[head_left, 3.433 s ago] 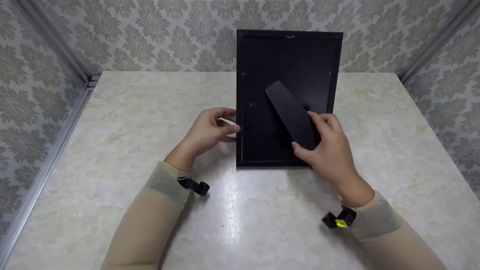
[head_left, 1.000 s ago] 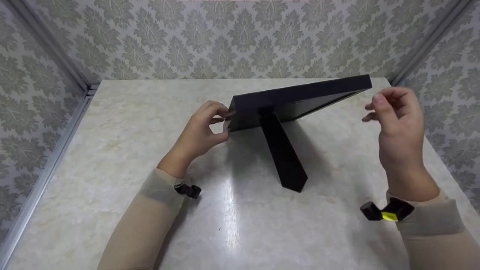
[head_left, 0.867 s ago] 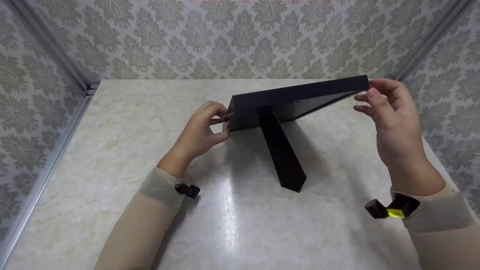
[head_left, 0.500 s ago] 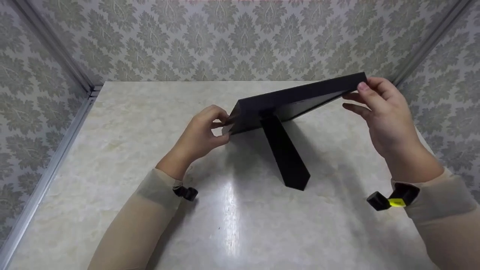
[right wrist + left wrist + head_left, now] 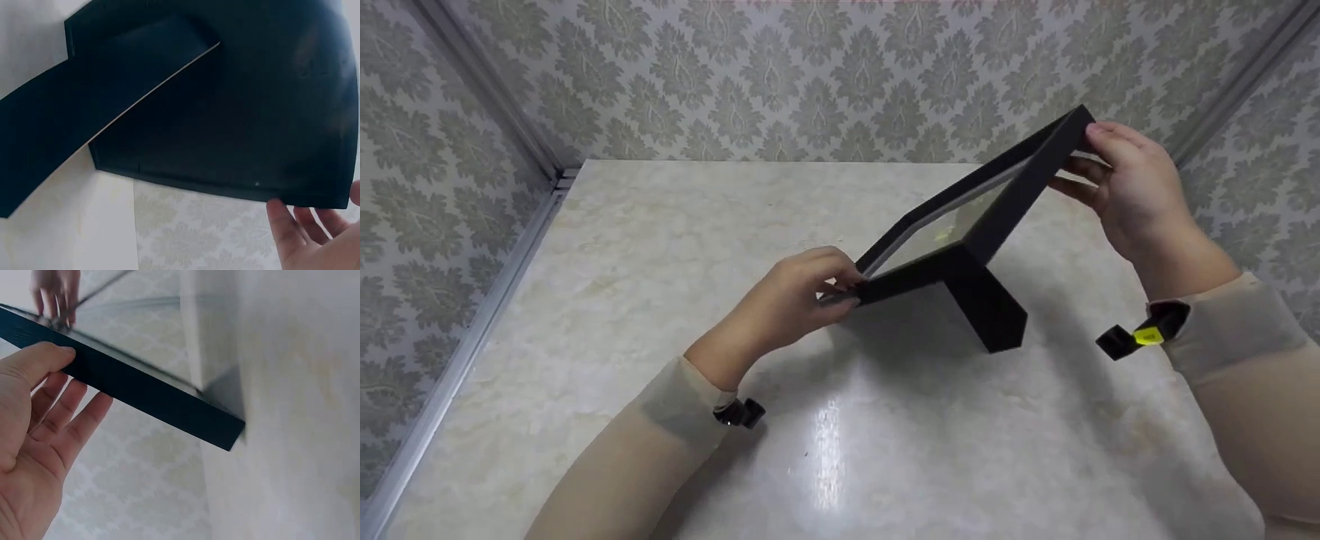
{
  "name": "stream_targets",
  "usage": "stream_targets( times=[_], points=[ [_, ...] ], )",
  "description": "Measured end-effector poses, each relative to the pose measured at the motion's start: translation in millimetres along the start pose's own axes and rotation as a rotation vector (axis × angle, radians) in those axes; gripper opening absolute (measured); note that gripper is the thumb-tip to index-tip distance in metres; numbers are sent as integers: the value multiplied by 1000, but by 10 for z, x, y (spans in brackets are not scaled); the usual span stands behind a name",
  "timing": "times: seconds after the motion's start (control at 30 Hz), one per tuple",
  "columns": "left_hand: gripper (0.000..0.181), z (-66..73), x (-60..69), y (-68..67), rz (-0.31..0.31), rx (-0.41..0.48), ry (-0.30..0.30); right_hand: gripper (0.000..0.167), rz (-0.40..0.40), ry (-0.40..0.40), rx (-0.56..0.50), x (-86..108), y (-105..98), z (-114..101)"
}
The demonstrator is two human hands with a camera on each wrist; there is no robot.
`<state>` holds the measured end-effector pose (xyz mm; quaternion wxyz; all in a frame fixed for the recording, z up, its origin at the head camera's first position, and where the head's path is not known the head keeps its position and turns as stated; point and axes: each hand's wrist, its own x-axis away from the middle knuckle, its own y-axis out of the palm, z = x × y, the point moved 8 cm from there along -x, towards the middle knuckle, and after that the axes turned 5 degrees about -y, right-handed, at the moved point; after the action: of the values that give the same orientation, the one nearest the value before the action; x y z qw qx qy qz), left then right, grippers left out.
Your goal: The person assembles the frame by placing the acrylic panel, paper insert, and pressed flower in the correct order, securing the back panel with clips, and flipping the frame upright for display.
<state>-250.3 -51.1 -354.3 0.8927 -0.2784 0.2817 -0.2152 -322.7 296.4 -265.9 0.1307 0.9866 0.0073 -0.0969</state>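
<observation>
A black picture frame [image 5: 1027, 191] is held tilted between both hands, its glazed front [image 5: 949, 225] partly showing in the head view. Its black back [image 5: 253, 129] fills the right wrist view, with the support leg [image 5: 101, 95] swung out from it. In the left wrist view, one corner of the frame meets the table; whether the leg's tip touches is unclear. My left hand [image 5: 791, 300] pinches the frame's left edge, thumb on the near side. My right hand [image 5: 1140, 191] grips the upper right corner, its thumb on the edge and fingers behind.
The frame is over a pale marbled table [image 5: 660, 232]. Patterned wallpaper panels [image 5: 810, 82] enclose it at the back and both sides, with metal rails [image 5: 457, 337] along the left. Small black cameras [image 5: 742, 412] are strapped on both wrists.
The right hand left the support leg, then took the frame's right corner. The frame tipped over from back-on and has turned so its glazed front shows, right end higher. The leg now stands out.
</observation>
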Motion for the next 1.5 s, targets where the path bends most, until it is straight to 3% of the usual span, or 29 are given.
stream_targets(
  times=[0.3, 0.53, 0.67, 0.77, 0.83, 0.93, 1.03, 1.1, 1.23, 1.33, 1.5],
  points=[
    [10, 413, -39, 349, -71, -143, 115, 27, 19, 35, 119, -333, 45, 45],
    [11, 681, -98, 689, -165, -193, 145, 26, 12, 86, 211, -490, 58, 70],
    [12, 759, -130, 808, -208, -198, 165, 27, 1, 73, 345, -555, 13, 85],
    [13, 736, -134, 811, -236, -190, 163, 29, -21, 49, 434, -542, -4, 92],
    [17, 670, -138, 772, -252, -177, 138, 30, -27, 45, 383, -465, -1, 104],
    [27, 493, -180, 660, -256, -155, 63, 29, -13, 20, 180, -256, -29, 108],
    [32, 217, -278, 492, -222, -106, -51, 29, 22, -10, -84, 29, -141, 122],
    [32, 5, -364, 371, -184, -73, -126, 30, 32, -28, -177, 230, -229, 138],
    [36, -437, -546, 178, -130, -81, -265, 34, 28, -59, -203, 650, -284, 149],
    [45, -715, -676, 99, -123, -138, -360, 40, 11, -132, -194, 931, -214, 121],
    [60, -1014, -848, 44, -78, -170, -465, 44, -84, -173, -285, 1283, 74, 169]
  ],
)
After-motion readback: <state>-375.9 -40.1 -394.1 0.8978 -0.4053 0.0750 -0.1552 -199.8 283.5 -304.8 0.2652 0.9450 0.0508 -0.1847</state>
